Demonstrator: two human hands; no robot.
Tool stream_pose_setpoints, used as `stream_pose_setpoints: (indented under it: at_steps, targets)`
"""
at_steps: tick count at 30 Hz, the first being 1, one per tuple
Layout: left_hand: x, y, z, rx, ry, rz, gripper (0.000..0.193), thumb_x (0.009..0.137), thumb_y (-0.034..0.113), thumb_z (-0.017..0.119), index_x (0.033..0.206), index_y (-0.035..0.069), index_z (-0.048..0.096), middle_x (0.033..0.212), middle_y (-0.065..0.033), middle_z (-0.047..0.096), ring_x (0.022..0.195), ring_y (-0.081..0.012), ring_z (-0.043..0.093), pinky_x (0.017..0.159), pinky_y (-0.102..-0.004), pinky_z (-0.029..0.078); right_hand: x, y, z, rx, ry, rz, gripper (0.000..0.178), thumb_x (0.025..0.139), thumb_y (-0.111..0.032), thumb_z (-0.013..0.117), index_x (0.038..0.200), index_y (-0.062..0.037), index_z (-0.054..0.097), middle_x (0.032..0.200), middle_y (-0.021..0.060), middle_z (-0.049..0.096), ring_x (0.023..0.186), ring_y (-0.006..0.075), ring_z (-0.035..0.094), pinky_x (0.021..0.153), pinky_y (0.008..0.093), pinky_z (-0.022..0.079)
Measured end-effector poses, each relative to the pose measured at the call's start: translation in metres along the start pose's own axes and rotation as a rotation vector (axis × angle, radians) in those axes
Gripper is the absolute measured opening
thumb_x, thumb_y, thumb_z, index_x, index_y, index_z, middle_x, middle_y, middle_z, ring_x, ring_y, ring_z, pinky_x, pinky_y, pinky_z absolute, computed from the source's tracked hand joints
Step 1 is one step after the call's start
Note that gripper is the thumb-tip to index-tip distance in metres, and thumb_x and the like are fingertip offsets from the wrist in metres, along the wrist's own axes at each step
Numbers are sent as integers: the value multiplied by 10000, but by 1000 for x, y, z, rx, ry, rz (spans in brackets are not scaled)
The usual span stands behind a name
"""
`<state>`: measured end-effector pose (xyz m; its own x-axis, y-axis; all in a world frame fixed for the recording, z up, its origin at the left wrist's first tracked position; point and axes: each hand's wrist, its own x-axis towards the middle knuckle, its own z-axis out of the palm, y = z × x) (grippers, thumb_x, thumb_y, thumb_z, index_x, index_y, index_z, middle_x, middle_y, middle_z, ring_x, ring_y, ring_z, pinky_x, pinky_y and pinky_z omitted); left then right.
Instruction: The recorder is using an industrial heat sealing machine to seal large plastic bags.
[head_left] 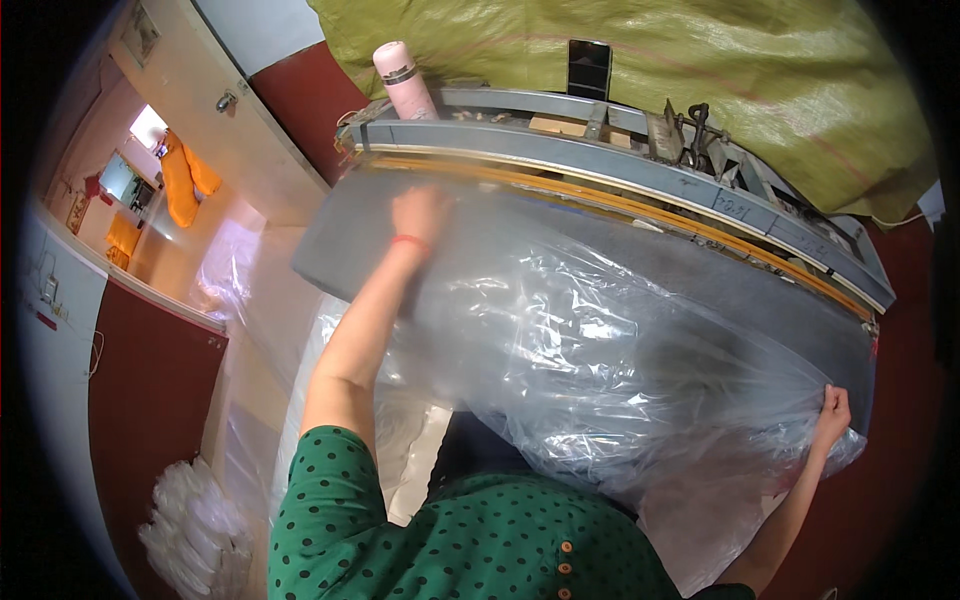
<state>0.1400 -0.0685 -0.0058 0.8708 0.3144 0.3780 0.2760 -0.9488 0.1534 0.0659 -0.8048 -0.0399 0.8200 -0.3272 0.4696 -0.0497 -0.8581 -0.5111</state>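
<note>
A large sheet of clear plastic film (575, 330) lies creased and shiny over a long grey-covered worktop (340, 235) and hangs down toward my body. At the right end of the worktop, my right hand (832, 412) is closed, pinching the film's edge, which pulls into taut folds there. My left hand (420, 212), with a red band at the wrist, is over the left part of the worktop near the far edge. Motion blurs its fingers, so I cannot make out whether it holds film.
Along the worktop's far side runs a grey metal frame (520, 143) with an orange strip (600, 203). A pink bottle (405, 85), a phone (589, 68) and a metal clamp (697, 135) are behind. Bundled clear plastic (195, 525) sits at lower left, below an open door (215, 90).
</note>
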Motion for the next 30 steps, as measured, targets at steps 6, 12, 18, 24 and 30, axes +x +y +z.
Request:
stream_pose_setpoints:
  at_steps: [6,12,18,24,30]
  targets:
    - [4,-9,22,-235,84,-138,173,682,246,659,735,85,626,731,-96,609,676,-282,562,654,-372,438,10,7,3,123,37,-4,255,816,-234,574,686,-23,511,575,-46,357,544,64,309,487,205,274]
    - [30,-31,66,-749,235,-463,227,782,181,531,635,8,531,667,-130,570,562,-227,536,557,-323,432,64,20,51,844,144,576,201,822,-258,562,859,-63,596,686,-33,528,595,70,463,525,213,355]
    - [19,31,29,-604,536,-234,198,839,185,437,758,5,449,715,-172,542,634,-290,522,633,-381,419,105,4,98,222,328,32,154,833,-174,540,764,-42,504,677,0,513,628,99,460,602,244,397]
    - [57,-21,64,-722,520,-340,188,813,175,454,753,-2,477,666,-153,538,614,-263,520,605,-346,417,132,-33,123,525,281,18,140,832,-158,541,753,-47,510,592,-34,428,535,48,364,493,210,321]
    - [58,-14,65,-767,448,-377,149,763,157,519,729,15,488,633,-97,541,595,-192,518,596,-296,426,136,-28,129,451,408,28,159,793,-174,590,723,-47,526,605,-30,480,558,57,424,518,193,361]
